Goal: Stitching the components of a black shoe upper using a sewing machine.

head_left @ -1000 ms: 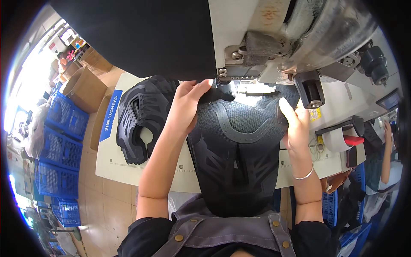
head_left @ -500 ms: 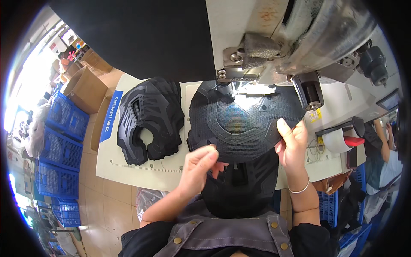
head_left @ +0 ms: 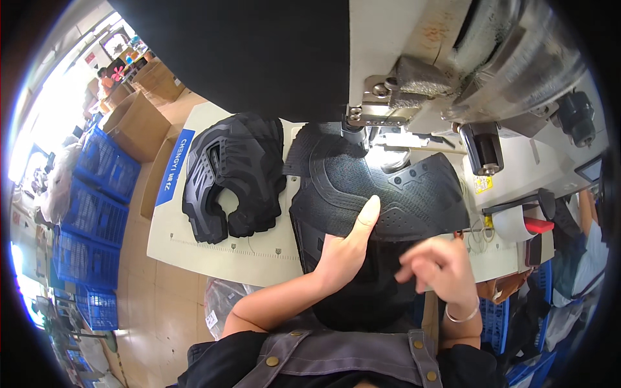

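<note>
A black shoe upper piece (head_left: 388, 187) lies on the pale sewing table (head_left: 220, 249) under the head of a sewing machine (head_left: 440, 84). My left hand (head_left: 346, 249) grips its near edge, thumb on top. Under it a darker black piece (head_left: 362, 297) hangs over the table's front edge toward my lap. My right hand (head_left: 433, 265) hovers just off the near right of the upper, fingers loosely curled and blurred, holding nothing that I can see. A bracelet sits on that wrist.
A stack of black shoe uppers (head_left: 233, 171) lies at the table's left. Blue plastic crates (head_left: 97, 213) and cardboard boxes (head_left: 139, 123) stand on the floor to the left. A roll of white tape (head_left: 514, 223) sits at the right, and another person's arm (head_left: 585, 210) shows at the far right.
The upper was turned under the machine head. My left hand came back from the far edge and took its near edge; my right hand let go of the right side and dropped back.
</note>
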### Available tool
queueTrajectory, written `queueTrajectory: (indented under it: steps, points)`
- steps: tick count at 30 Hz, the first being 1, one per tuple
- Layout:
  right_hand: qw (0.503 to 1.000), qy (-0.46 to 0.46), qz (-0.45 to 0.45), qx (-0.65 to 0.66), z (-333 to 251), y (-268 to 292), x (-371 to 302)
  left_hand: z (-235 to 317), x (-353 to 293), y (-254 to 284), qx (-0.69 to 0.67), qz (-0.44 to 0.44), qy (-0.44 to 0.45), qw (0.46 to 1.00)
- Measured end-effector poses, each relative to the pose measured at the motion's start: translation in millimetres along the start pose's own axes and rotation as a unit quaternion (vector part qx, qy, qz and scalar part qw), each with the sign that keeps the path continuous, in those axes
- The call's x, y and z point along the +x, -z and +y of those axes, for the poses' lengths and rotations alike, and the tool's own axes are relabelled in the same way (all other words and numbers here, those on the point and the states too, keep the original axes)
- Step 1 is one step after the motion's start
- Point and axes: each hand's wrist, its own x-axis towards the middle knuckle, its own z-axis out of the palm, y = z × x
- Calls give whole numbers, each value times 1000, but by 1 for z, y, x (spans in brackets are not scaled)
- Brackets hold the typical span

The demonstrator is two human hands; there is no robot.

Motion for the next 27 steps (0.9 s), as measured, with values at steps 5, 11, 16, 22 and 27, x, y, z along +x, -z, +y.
queueTrajectory:
  steps: [5,11,16,22,27]
  points:
    - [915,246,218,-233,-1,23,22,7,0,4,-81,-20,27,996]
    - [994,53,100,-7,31,53,76,9,7,7,-98,-11,9,995]
    - [987,115,110,37,15,49,77,10,13,13,-88,-10,-13,996]
    - [984,133,116,14,10,45,78,9,23,18,-58,-17,-67,996]
    - [982,143,122,-10,11,47,82,11,24,17,-61,-22,-73,995]
